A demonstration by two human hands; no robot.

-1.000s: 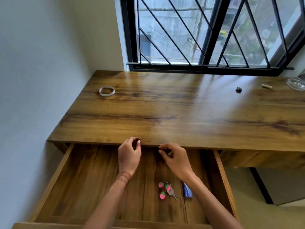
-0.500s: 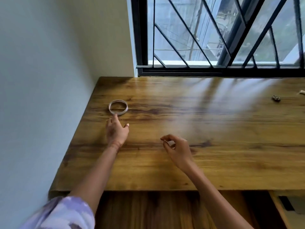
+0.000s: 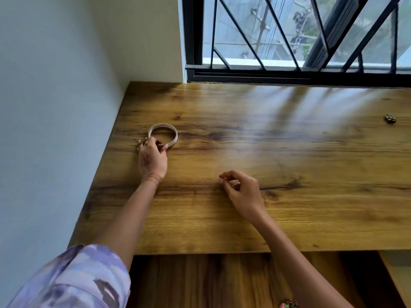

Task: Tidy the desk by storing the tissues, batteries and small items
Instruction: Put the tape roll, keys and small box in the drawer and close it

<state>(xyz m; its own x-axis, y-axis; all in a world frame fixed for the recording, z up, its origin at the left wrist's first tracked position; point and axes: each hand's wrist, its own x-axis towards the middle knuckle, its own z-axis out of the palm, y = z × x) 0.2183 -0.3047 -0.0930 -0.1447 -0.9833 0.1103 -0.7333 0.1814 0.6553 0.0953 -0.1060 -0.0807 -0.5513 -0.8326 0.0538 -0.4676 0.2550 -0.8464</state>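
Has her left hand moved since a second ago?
Yes. The left hand has gone from the drawer's front edge out across the desk to the ring near the wall.

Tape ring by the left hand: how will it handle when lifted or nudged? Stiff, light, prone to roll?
The tape ring looks like a thin, nearly spent roll, so probably very light. Its wall is narrow and the hoop looks slightly out of round, so it may flex under the left hand grip. It lies flat on the desk, so a push would likely slide it; on edge it could roll.
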